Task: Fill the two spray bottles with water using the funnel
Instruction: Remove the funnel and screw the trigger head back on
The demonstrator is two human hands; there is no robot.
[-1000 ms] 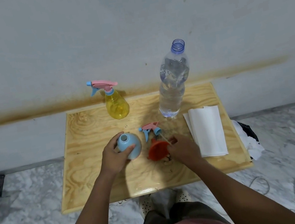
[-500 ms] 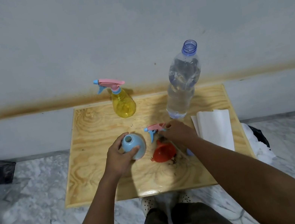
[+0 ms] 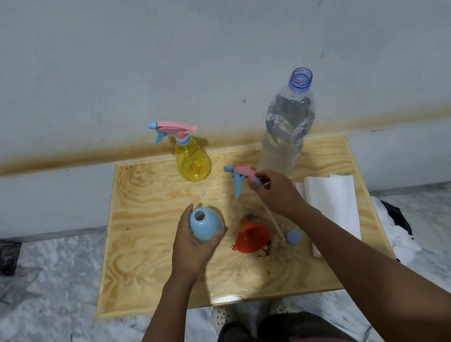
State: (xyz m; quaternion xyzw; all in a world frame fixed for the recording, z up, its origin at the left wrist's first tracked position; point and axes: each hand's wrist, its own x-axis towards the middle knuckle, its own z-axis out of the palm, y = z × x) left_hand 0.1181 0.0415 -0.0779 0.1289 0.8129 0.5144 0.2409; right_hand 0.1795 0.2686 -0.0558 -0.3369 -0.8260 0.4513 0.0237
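Early yet, I judge: fingers of the left hand wrap the opened blue bottle on the surface, those of the right hand pinch its sprayer, while the funnel lies unused beside it and the yellow bottle stands capped behind.

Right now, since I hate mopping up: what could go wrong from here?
The water bottle is uncapped and stands close behind the right hand; a bump could tip it. The spray head in that hand trails a tube near the funnel and cap, which it might sweep aside. The funnel lies on the table, not in the blue bottle the left hand holds; pouring now would likely spill.
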